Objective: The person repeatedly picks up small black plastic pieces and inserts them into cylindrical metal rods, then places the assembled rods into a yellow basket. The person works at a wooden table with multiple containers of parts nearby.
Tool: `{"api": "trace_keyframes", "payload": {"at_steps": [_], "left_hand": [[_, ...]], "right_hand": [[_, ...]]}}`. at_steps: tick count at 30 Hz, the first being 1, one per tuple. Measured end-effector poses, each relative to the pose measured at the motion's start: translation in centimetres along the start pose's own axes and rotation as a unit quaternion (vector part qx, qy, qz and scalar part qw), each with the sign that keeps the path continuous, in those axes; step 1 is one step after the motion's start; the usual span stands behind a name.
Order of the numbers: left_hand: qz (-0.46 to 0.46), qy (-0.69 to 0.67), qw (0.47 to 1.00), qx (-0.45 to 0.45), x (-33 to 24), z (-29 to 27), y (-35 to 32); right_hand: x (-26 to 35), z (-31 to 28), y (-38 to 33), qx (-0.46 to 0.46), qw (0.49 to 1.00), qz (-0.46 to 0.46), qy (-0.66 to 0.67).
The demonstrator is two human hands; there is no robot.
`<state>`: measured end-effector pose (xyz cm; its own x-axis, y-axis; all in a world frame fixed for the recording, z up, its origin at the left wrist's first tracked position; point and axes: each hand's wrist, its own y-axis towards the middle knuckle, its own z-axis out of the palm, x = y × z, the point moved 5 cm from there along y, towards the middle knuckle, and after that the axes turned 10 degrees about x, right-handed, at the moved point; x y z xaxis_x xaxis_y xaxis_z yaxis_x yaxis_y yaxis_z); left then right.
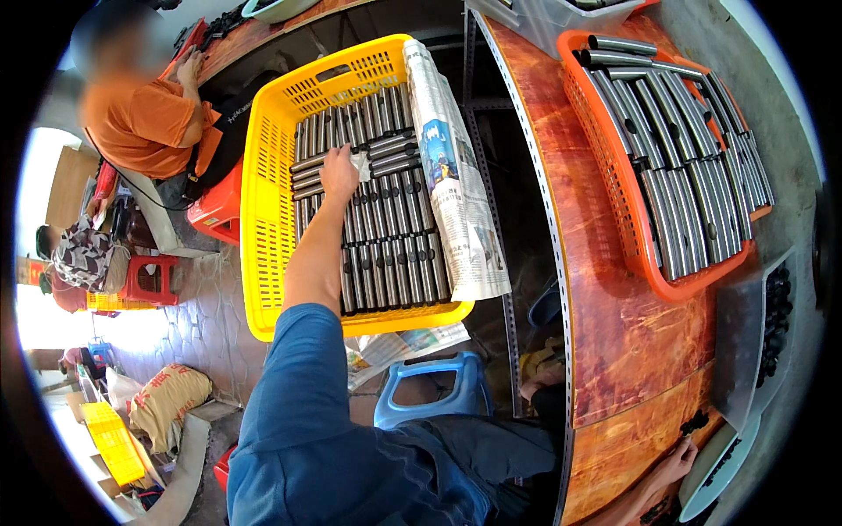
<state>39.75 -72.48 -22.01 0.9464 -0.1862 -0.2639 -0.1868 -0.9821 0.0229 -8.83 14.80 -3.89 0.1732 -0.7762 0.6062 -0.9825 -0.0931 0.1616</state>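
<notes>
A yellow plastic basket [266,210] holds rows of shiny metal tubes [386,272], most lying lengthwise and some crosswise in the middle. Reaching in from the lower edge, my left hand [338,175] is closed over the crosswise metal tubes, its fingers around one of them. Something small and whitish shows beside its fingers. Printed newspaper [456,193] hangs over the basket's right side. At the lower right, my right hand [677,463] is over the wooden table, fingers drawn together near small black pieces [695,423]. What those fingers hold, if anything, is hidden.
An orange basket [614,188] full of metal tubes stands on the reddish wooden table [605,351]. Beside it are a clear bin [745,351] and a pale basin [715,478] with black parts. A blue stool [434,386] stands below the yellow basket. A person in orange [140,123] works at left.
</notes>
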Motion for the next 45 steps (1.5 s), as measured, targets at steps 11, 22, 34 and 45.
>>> {"api": "trace_keyframes", "payload": {"at_steps": [11,22,34,45], "left_hand": [[0.135,0.002,0.988,0.08,-9.5,2.7,3.7],[0.359,0.039,0.894,0.265,-8.9,-0.5,-7.6],[0.279,0.082,0.78,0.554,-3.6,-5.5,-24.2],[0.198,0.167,0.883,0.391,5.5,-7.7,-21.1]], "right_hand": [[-0.2,-0.2,0.3,-0.025,0.997,0.013,-0.077],[-0.6,-0.3,0.0,-0.007,0.999,-0.033,0.0],[-1.0,0.2,0.7,-0.008,1.0,-0.029,0.008],[0.2,0.4,-0.1,-0.029,0.998,-0.034,0.04]]}}
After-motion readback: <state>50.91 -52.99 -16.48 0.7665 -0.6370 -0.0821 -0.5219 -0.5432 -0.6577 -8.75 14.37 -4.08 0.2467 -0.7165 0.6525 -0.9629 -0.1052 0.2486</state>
